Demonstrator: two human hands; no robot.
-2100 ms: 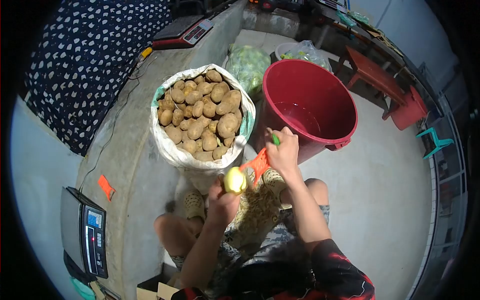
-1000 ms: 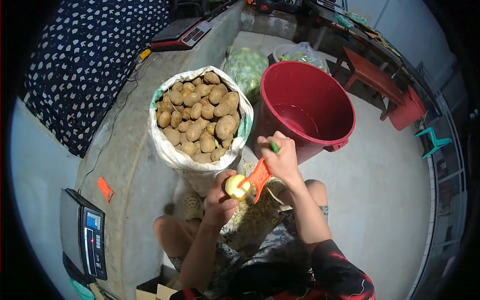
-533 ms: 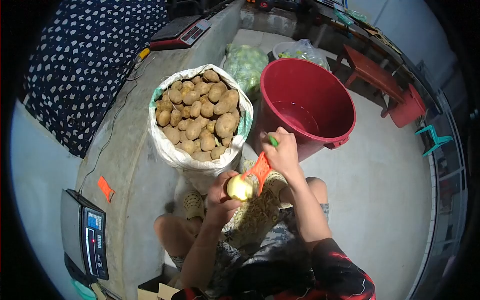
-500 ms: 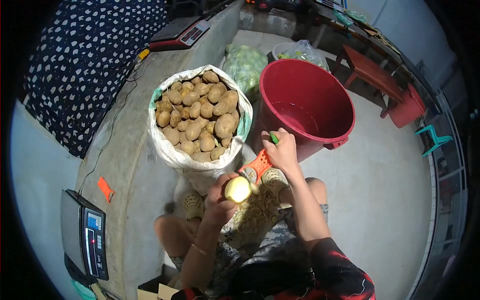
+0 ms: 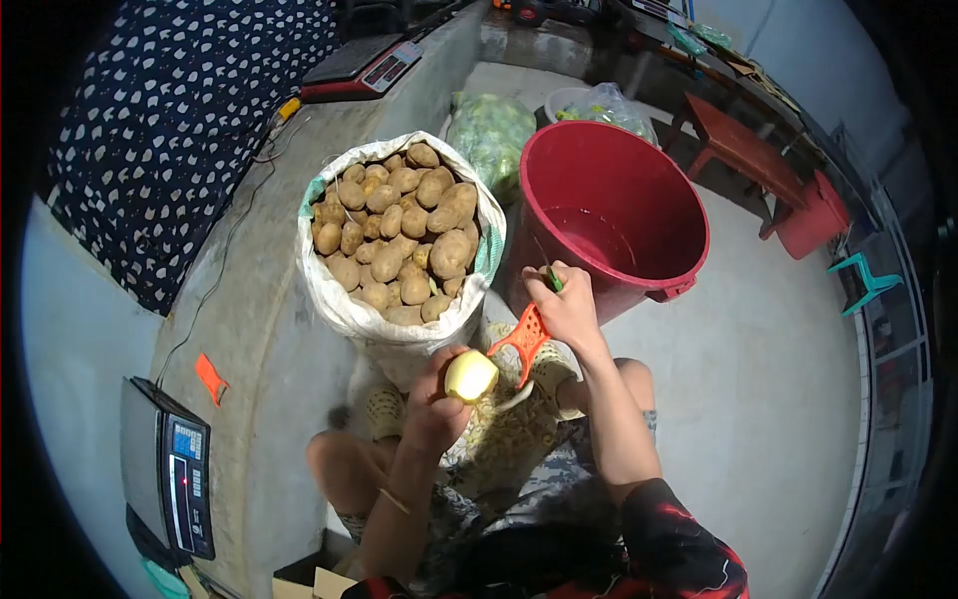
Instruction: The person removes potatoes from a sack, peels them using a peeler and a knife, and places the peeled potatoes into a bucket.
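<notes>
My left hand is wrapped round a pale, peeled potato above the floor between my legs. Just to its right, my right hand grips an orange peeler, whose blade end is close to the potato. Something green sticks up from that fist. A strip of peel shows below the peeler, and another scrap lies on my left forearm. Beyond my hands stands a white sack full of unpeeled potatoes. Peelings cover the area between my feet.
A large red tub with some liquid stands right of the sack. Behind are bags of green vegetables. Scales and an orange object are at left. A red bench and turquoise stool stand at right.
The peeler has moved slightly right, off the potato's surface. The potato has turned in my left hand. A peel strip now shows below the peeler, and a scrap is on my left forearm.
</notes>
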